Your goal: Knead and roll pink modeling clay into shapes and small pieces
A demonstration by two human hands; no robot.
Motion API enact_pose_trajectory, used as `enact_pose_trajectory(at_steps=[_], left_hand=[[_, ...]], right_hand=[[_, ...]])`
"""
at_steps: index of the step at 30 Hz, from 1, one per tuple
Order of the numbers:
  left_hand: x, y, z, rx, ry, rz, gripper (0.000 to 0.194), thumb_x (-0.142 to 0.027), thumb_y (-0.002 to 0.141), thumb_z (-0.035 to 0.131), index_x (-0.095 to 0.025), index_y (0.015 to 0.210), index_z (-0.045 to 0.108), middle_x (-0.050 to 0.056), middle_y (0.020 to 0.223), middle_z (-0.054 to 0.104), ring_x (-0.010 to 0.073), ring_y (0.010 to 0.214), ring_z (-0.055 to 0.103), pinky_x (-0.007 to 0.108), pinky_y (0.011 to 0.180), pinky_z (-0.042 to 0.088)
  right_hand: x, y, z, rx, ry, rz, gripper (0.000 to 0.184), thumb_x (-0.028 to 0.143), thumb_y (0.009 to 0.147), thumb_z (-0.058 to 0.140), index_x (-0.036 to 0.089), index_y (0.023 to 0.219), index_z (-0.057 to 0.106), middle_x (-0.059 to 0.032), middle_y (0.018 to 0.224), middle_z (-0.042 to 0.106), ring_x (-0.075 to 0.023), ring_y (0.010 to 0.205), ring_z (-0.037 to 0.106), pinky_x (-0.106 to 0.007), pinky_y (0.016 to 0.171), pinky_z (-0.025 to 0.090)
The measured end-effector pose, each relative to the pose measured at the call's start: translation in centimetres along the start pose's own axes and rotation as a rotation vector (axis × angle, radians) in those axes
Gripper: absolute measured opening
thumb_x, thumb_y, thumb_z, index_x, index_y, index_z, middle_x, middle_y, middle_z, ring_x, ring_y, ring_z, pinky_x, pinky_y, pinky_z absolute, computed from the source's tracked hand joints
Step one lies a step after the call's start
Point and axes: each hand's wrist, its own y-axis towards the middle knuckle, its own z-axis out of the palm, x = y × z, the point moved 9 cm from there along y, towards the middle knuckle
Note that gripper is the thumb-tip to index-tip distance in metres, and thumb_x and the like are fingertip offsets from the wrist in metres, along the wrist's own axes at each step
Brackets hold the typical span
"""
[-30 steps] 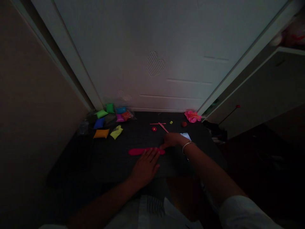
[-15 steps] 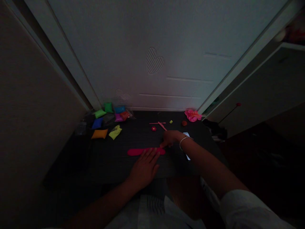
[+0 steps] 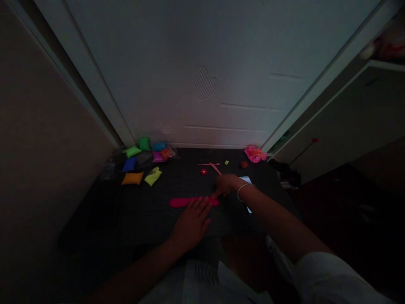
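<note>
A long, flat strip of pink modelling clay (image 3: 180, 202) lies crosswise on the dark table. My left hand (image 3: 191, 223) rests flat with its fingers stretched over the strip's right half, covering part of it. At the strip's right end, my right hand (image 3: 226, 184) touches the clay with one extended finger; the other fingers are bent and partly hidden. Nothing shows in its grasp. Just beyond it lies a pink stick-like tool (image 3: 215, 168), its near end close to the knuckles, crossing a thin pink stick (image 3: 205, 164). A small red flower-like piece with a pale centre (image 3: 203, 172) sits nearby.
Coloured clay packets, among them an orange one (image 3: 132, 178) and a yellow one (image 3: 153, 176), lie at left. A phone (image 3: 247, 180) is partly under my right wrist. A reddish ball (image 3: 244, 164), a yellow bit (image 3: 226, 162) and a pink ruffled flower (image 3: 255, 154) stand back right, before a white panel (image 3: 202, 114).
My right hand's extended finger has shifted slightly at the strip's right end. My left hand stays flat on the clay. The view has tilted a little.
</note>
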Motion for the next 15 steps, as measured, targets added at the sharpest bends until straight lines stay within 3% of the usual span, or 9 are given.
enact_pose_trajectory(at_steps=[4, 15], left_hand=[[0.0, 0.0, -0.1, 0.012, -0.013, -0.009, 0.046, -0.034, 0.088, 0.033, -0.019, 0.132, 0.034, 0.006, 0.138, 0.037, 0.021, 0.127, 0.031, 0.041, 0.103, 0.027], [0.0, 0.0, -0.2, 0.015, -0.012, -0.033, 0.046, -0.029, 0.086, 0.038, -0.018, 0.131, 0.034, 0.012, 0.137, 0.036, 0.0252, 0.126, 0.031, 0.044, 0.101, 0.029]], right_hand=[[0.4, -0.1, 0.1, 0.047, 0.018, -0.042, 0.066, 0.075, 0.056, 0.047, 0.014, 0.069, 0.068, -0.006, 0.071, 0.068, -0.0157, 0.063, 0.063, -0.022, 0.056, 0.043], [0.8, -0.1, -1.1, -0.016, -0.032, 0.026, 0.06, 0.069, 0.051, 0.058, 0.013, 0.071, 0.068, -0.0085, 0.068, 0.067, -0.0208, 0.066, 0.063, -0.027, 0.06, 0.043]])
